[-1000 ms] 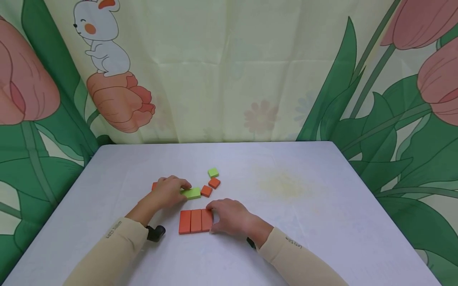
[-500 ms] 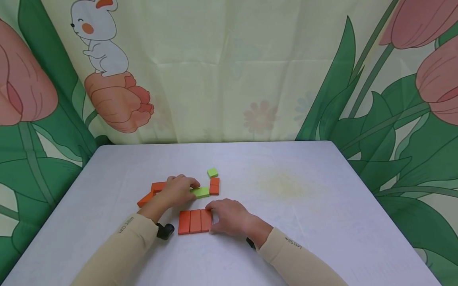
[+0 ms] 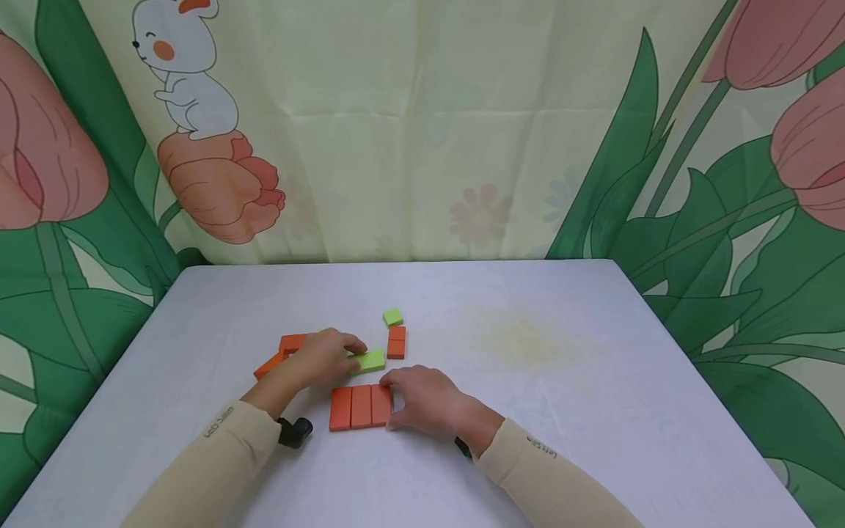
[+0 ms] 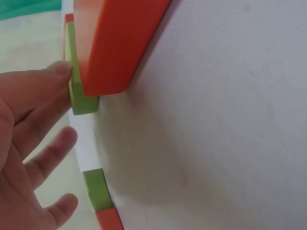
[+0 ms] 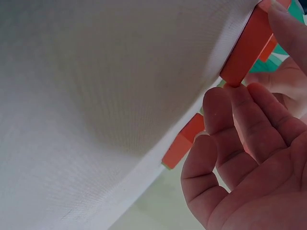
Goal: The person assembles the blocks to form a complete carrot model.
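Note:
My left hand [image 3: 322, 359] pinches a flat lime-green block [image 3: 371, 361] between thumb and fingers, just behind a row of three red-orange rectangular blocks [image 3: 361, 408] laid side by side. In the left wrist view, the green block [image 4: 79, 91] is partly hidden by a red-orange block [image 4: 115, 48] close to the camera. My right hand [image 3: 429, 400] grips the right end of the row, thumb on the near edge and fingers on the far edge. The right wrist view shows that end block [image 5: 247, 48] between thumb and fingers.
Two small orange square blocks [image 3: 396, 342] touch each other right of the green block. Behind them lies a small green square [image 3: 392, 317]. Orange blocks [image 3: 291, 342] lie left of my left hand, partly hidden. A white tabletop [image 3: 561, 352] meets a printed curtain [image 3: 409, 169].
My left hand moved the green block right, and the two small orange squares came into line. Then the block came slightly nearer, apart from the squares. My right hand stayed put.

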`<state>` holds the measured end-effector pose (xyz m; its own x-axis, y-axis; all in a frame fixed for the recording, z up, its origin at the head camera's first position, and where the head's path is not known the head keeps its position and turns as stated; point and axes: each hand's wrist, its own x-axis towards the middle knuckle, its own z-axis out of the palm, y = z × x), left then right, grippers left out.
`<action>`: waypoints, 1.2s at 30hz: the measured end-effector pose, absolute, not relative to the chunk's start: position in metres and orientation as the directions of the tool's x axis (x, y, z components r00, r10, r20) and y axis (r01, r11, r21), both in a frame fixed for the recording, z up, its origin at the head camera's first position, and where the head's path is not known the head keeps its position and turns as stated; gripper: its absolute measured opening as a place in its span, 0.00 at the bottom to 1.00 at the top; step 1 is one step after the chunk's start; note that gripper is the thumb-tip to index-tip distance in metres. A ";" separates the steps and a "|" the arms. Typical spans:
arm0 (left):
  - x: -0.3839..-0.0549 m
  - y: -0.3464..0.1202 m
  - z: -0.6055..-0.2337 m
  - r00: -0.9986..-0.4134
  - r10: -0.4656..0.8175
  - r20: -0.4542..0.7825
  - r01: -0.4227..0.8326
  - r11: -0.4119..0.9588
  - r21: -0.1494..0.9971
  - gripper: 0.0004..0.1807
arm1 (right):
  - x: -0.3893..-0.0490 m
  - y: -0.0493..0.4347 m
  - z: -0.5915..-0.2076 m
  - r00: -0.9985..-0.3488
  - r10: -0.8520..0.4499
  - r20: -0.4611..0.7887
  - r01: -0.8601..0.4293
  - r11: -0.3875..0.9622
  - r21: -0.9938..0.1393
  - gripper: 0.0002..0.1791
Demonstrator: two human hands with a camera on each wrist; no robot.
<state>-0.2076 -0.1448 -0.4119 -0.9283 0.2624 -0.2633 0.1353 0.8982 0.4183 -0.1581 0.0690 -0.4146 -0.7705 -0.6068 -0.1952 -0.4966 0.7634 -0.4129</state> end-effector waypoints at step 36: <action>-0.183 -0.149 -0.410 -0.928 0.257 -0.271 0.109 0.880 0.463 0.16 | -0.156 0.068 -0.412 -0.775 -0.598 -0.202 -0.488 0.770 -0.411 0.31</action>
